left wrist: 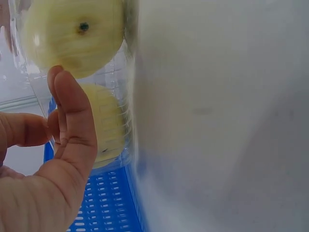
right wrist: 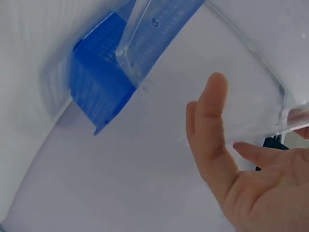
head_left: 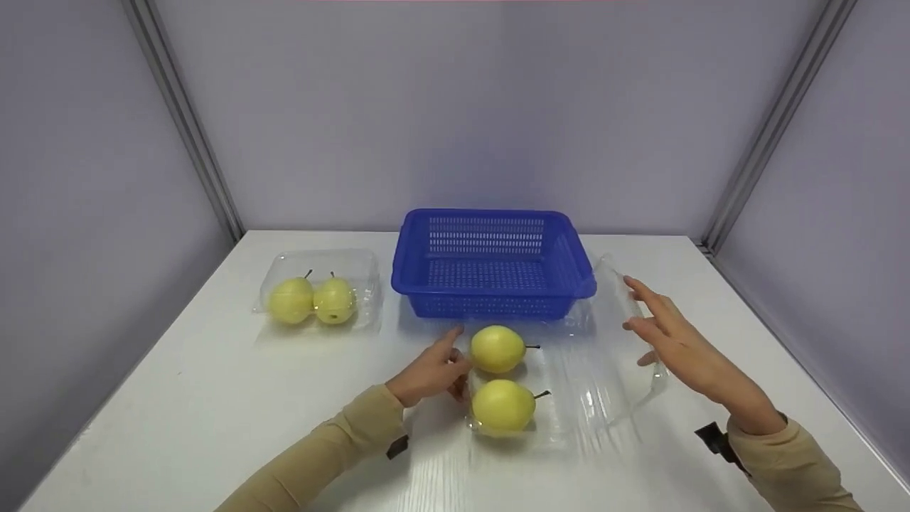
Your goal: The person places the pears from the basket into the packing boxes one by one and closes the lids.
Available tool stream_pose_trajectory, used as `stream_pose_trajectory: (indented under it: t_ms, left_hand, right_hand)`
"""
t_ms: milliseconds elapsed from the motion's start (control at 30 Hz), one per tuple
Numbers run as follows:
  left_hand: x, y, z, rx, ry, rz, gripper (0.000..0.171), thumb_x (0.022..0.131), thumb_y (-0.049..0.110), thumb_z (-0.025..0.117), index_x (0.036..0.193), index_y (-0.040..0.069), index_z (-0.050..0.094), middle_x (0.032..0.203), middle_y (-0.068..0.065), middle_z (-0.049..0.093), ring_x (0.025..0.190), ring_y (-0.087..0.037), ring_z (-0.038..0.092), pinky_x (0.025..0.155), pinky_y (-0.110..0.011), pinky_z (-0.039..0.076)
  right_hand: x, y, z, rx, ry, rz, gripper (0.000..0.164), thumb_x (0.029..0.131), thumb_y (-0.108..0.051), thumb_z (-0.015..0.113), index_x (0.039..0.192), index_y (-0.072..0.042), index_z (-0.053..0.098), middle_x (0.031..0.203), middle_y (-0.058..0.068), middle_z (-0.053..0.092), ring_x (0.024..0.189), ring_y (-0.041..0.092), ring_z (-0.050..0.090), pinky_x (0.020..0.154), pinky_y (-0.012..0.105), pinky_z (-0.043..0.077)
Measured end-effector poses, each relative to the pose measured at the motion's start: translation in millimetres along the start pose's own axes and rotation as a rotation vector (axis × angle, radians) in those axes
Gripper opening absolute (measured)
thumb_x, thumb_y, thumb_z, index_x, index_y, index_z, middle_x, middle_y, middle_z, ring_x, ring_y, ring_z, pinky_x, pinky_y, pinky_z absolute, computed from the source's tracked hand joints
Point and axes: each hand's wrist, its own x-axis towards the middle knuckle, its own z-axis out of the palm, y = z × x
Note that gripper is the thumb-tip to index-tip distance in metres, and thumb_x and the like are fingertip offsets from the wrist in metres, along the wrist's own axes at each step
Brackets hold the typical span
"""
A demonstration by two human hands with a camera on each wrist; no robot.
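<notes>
Two yellow pears (head_left: 498, 349) sit in the base of a hinged clear plastic box (head_left: 551, 427), their dark stems pointing right. At the box's left edge, my left hand (head_left: 432, 370) pinches the rim between thumb and fingers, index finger stretched out. The left wrist view shows this hand (left wrist: 67, 140) beside the box wall. On the right, the raised transparent lid (head_left: 615, 334) leans over toward my right hand (head_left: 686, 348). That hand's fingers are spread and fairly straight by the lid's edge. In the right wrist view the fingers (right wrist: 210, 121) stand against the lid's far side.
Behind the box stands a blue plastic basket (head_left: 490, 291) with slotted walls, nothing in it. A closed clear box (head_left: 366, 263) with two more pears (head_left: 290, 300) lies at the left. Pale panels (head_left: 455, 107) enclose the white table (head_left: 178, 412) at the back and sides.
</notes>
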Motion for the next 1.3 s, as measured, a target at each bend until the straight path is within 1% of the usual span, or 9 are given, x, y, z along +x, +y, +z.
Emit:
stream_pose_trajectory:
  t_ms: [100,233,333,500,600,833,1067,1200,1300]
  left_hand:
    - [0.6,0.9,1.6,-0.002,-0.015,0.007,0.068,0.091,0.008,0.048,0.144,0.004,0.006,0.089,-0.023,0.054,0.059,-0.022,0.058,0.061,-0.041,0.052]
    - [0.1,1.4,3.4,-0.003,-0.025,-0.001,0.067,0.091,0.006,0.046,0.144,0.003,0.005,0.096,-0.029,0.053,0.061,-0.024,0.058,0.064,-0.044,0.051]
    - [-1.1,2.4,4.4,-0.016,-0.016,-0.013,0.067,0.090,0.005,0.046,0.144,0.003,0.007,0.094,-0.029,0.053,0.061,-0.024,0.058,0.064,-0.044,0.051]
    - [-1.2,4.5,5.2,-0.048,-0.007,-0.012,0.069,0.089,0.005,0.049,0.144,0.006,0.008,0.087,-0.022,0.054,0.059,-0.021,0.058,0.061,-0.039,0.052]
    - [0.3,2.9,4.9,-0.059,-0.013,-0.013,0.069,0.089,0.006,0.049,0.144,0.008,0.008,0.083,-0.017,0.054,0.059,-0.021,0.058,0.060,-0.038,0.052]
    - [0.3,0.5,3.8,-0.117,-0.014,-0.044,0.067,0.089,0.008,0.051,0.143,0.012,0.011,0.077,-0.015,0.055,0.059,-0.022,0.059,0.059,-0.039,0.052]
    - [0.6,1.3,-0.1,-0.197,0.010,-0.096,0.057,0.088,0.009,0.039,0.141,0.012,0.018,0.078,-0.016,0.056,0.060,-0.025,0.060,0.059,-0.038,0.051]
    - [2.3,2.9,-3.1,-0.175,0.065,-0.087,0.050,0.089,0.015,0.036,0.138,0.009,0.027,0.085,-0.019,0.059,0.067,-0.029,0.062,0.058,-0.036,0.050]
    - [4.0,5.3,-4.0,-0.131,0.089,-0.088,0.049,0.091,0.023,0.037,0.137,0.008,0.029,0.091,-0.021,0.059,0.073,-0.033,0.062,0.057,-0.034,0.048]
  right_hand:
    - [1,-11,14,0.021,0.026,-0.052,0.044,0.099,-0.028,0.035,0.142,-0.025,0.025,0.144,0.011,0.013,0.121,0.037,0.034,0.076,0.049,0.047]
    - [2,-25,36,-0.088,0.077,-0.132,0.039,0.098,-0.026,0.038,0.137,-0.026,0.037,0.147,0.008,0.013,0.127,0.036,0.027,0.084,0.058,0.039]
    - [4,-32,55,-0.174,0.114,-0.191,0.037,0.096,-0.026,0.041,0.133,-0.030,0.043,0.148,0.005,0.016,0.130,0.032,0.024,0.087,0.062,0.034]
    - [5,-38,80,-0.289,0.140,-0.262,0.038,0.093,-0.030,0.049,0.130,-0.035,0.046,0.148,0.001,0.018,0.132,0.028,0.023,0.088,0.060,0.034]
    - [5,-39,91,-0.376,0.136,-0.312,0.045,0.088,-0.037,0.055,0.132,-0.034,0.044,0.148,0.002,0.018,0.132,0.026,0.024,0.088,0.058,0.036]
    - [6,-33,112,-0.526,0.077,-0.456,0.067,0.075,-0.056,0.063,0.133,-0.030,0.043,0.148,0.004,0.016,0.130,0.025,0.027,0.092,0.055,0.034]
    - [6,-22,128,-0.613,0.072,-0.558,0.062,0.076,-0.050,0.065,0.130,-0.027,0.046,0.145,0.009,0.024,0.127,0.027,0.031,0.093,0.052,0.031]
    - [4,-18,136,-0.655,0.010,-0.588,0.058,0.079,-0.050,0.062,0.130,-0.027,0.047,0.141,0.008,0.031,0.127,0.027,0.031,0.092,0.054,0.030]
    - [2,-16,142,-0.701,-0.061,-0.574,0.061,0.079,-0.051,0.062,0.133,-0.027,0.044,0.141,0.007,0.031,0.127,0.030,0.030,0.093,0.059,0.026]
